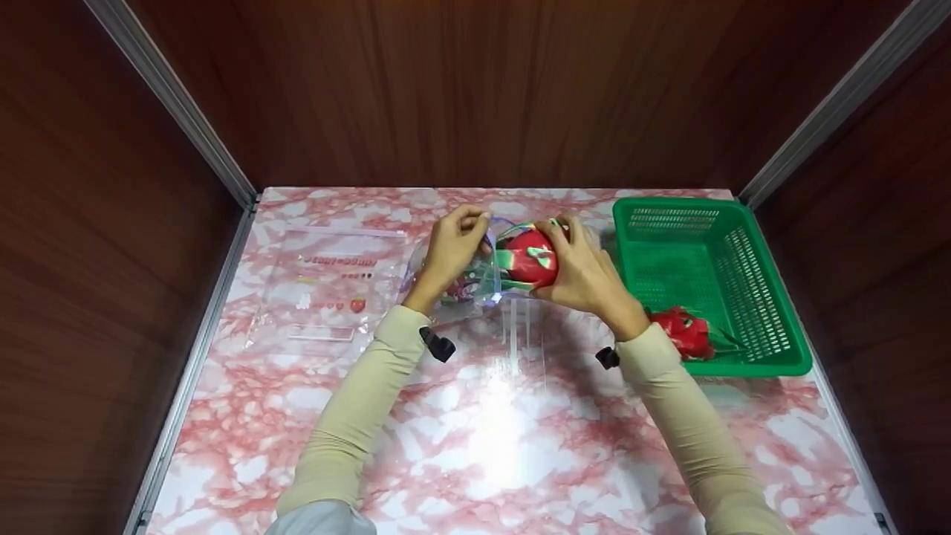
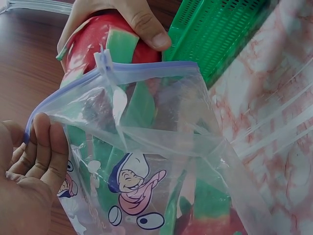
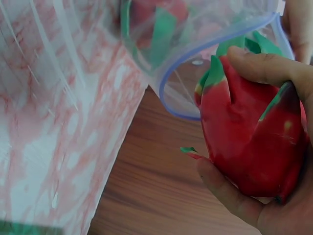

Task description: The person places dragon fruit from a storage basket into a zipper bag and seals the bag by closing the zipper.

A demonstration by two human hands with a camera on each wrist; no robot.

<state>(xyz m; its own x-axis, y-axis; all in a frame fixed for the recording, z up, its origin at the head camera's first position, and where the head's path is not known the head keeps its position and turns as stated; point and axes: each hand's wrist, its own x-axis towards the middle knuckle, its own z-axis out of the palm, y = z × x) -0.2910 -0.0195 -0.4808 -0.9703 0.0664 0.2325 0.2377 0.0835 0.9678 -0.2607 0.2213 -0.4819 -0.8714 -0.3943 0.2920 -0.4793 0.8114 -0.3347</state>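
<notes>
A dragon fruit (image 1: 531, 256), red with green scales, is gripped by my right hand (image 1: 587, 271), thumb on one side and fingers on the other. Its green-tipped end sits inside the mouth of a clear zip bag (image 2: 205, 156) with a purple zip edge (image 2: 142, 68) and cartoon prints. My left hand (image 1: 452, 249) pinches that edge at one side, and the mouth gapes. Deeper in the bag, another dragon fruit (image 3: 161, 29) shows through the plastic. A white slider (image 2: 103, 63) hangs on the zip.
To the right stands a green plastic basket (image 1: 799, 349) with a dragon fruit (image 1: 682, 333) in its near left corner, partly behind my right forearm. Flat on the table at left lies clear printed plastic (image 1: 327, 290). Wooden panels (image 1: 475, 96) enclose the table's back and sides.
</notes>
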